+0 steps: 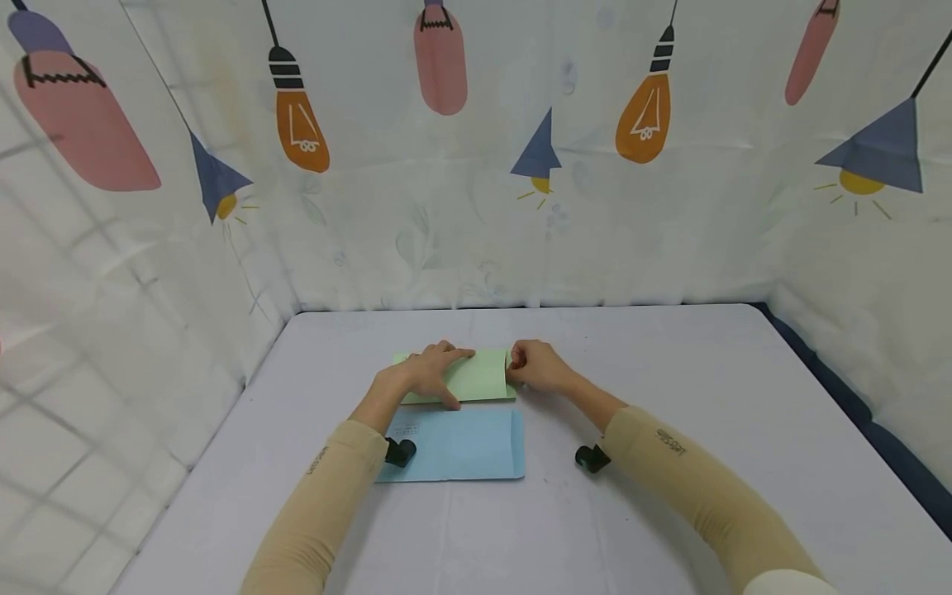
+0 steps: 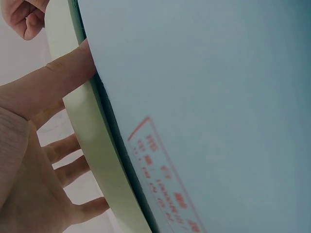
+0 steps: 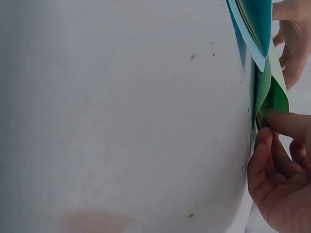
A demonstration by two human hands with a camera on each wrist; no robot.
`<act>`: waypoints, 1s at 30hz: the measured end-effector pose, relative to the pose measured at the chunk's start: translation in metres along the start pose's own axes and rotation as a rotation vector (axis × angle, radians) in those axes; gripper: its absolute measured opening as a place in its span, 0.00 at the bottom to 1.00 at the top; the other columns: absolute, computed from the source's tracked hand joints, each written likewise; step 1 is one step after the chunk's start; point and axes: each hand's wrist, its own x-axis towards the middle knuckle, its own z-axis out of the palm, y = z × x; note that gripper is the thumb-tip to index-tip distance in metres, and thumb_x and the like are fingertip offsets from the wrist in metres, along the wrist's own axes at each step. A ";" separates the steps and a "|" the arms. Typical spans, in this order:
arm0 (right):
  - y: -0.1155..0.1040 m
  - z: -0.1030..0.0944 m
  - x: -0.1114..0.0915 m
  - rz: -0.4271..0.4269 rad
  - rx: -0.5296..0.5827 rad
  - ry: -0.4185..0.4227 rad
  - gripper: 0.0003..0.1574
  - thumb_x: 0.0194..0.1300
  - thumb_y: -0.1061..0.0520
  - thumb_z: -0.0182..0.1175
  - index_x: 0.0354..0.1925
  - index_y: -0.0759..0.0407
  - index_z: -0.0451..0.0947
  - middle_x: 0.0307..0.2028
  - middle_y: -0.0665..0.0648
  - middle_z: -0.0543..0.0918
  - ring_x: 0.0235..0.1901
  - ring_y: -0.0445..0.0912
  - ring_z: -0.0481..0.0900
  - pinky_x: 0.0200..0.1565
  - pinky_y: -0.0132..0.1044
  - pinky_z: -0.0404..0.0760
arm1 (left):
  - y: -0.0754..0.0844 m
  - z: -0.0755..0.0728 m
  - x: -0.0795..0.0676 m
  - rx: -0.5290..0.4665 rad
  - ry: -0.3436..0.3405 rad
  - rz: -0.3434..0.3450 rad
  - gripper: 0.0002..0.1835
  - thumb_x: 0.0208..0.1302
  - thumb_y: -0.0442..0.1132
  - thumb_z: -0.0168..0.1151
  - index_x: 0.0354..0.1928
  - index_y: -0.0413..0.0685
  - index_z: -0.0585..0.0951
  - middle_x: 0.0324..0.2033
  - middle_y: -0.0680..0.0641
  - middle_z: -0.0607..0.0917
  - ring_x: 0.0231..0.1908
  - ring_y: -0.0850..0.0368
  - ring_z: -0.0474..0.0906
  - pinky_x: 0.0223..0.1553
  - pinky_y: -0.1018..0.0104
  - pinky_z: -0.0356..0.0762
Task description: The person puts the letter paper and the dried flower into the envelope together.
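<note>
A pale green envelope (image 1: 483, 376) lies crosswise on the table, with a light blue envelope (image 1: 461, 446) just nearer to me. My left hand (image 1: 430, 372) is spread over the left part of the green envelope. In the left wrist view its thumb (image 2: 58, 77) stretches to the near edge, while the other fingers reach across. At the envelope's right end, my right hand (image 1: 541, 365) pinches the edge between thumb and fingertips. The right wrist view shows that end of the green envelope (image 3: 278, 97) gaping, its darker green inside visible, beside the pinching right hand (image 3: 282, 179).
A white cloth covers the table (image 1: 632, 380). Patterned curtains (image 1: 476, 231) hang behind and at the sides. Black wrist devices (image 1: 402, 452) sit at both sleeve cuffs; the left one overlaps the blue envelope in the head view. Red printing (image 2: 167, 179) marks the blue envelope.
</note>
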 end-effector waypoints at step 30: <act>0.025 -0.045 -0.033 0.028 0.095 -0.071 0.05 0.71 0.61 0.64 0.43 0.61 0.78 0.35 0.57 0.83 0.33 0.50 0.81 0.33 0.40 0.81 | -0.007 0.000 -0.007 -0.046 0.012 0.002 0.56 0.53 0.55 0.81 0.81 0.61 0.60 0.77 0.40 0.56 0.74 0.37 0.54 0.66 0.31 0.58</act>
